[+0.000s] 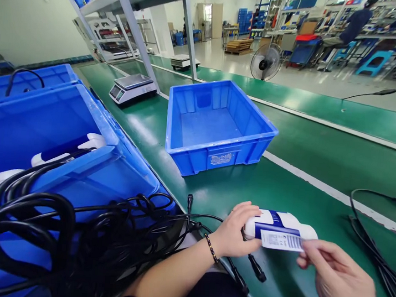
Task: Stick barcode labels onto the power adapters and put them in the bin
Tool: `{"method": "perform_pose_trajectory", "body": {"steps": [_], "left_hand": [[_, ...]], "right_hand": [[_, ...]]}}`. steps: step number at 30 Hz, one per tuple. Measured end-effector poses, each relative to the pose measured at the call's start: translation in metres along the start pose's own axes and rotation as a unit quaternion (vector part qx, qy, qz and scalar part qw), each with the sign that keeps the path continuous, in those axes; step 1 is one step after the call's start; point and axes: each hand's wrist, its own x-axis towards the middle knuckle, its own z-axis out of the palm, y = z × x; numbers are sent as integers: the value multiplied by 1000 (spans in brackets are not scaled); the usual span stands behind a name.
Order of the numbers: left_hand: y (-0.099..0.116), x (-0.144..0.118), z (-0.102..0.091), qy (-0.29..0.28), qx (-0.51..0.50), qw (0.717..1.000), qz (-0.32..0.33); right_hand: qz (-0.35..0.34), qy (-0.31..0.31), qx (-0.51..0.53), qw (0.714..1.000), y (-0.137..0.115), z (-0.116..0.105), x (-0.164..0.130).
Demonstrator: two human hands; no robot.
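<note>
Your left hand (236, 231) grips white device (281, 228) by rounded end, in front of empty blue bin (216, 127). Right hand (338, 278) pinches label (281, 241). Device looks rigid, light, smooth; hold body, not cable.

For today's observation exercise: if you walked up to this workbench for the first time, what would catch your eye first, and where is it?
First, the two hands at the bottom: the left hand grips a white and blue device on the green table, while the right hand pinches a printed label against it. Next, the empty blue bin stands in the middle, and a tangle of black cables spills from the blue crate at left.
</note>
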Motion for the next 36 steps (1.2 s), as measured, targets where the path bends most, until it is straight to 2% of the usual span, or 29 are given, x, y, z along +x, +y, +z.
{"method": "perform_pose_trajectory", "body": {"steps": [2,4,10,24,36], "left_hand": [[0,0,-1,-1,5,1000,13],[0,0,-1,-4,6,1000,14],[-1,-2,-2,-10,-17,1000,-6],[0,-2,-3,-24,-25,999,-19],[2,0,-5,-22,-33,999,3]], "right_hand": [[42,-19,41,998,2,12,3],[57,-7,41,998,4,19,5],[68,20,19,997,6,18,4],[59,16,20,998,9,16,4],[37,17,-6,999,5,16,5]]}}
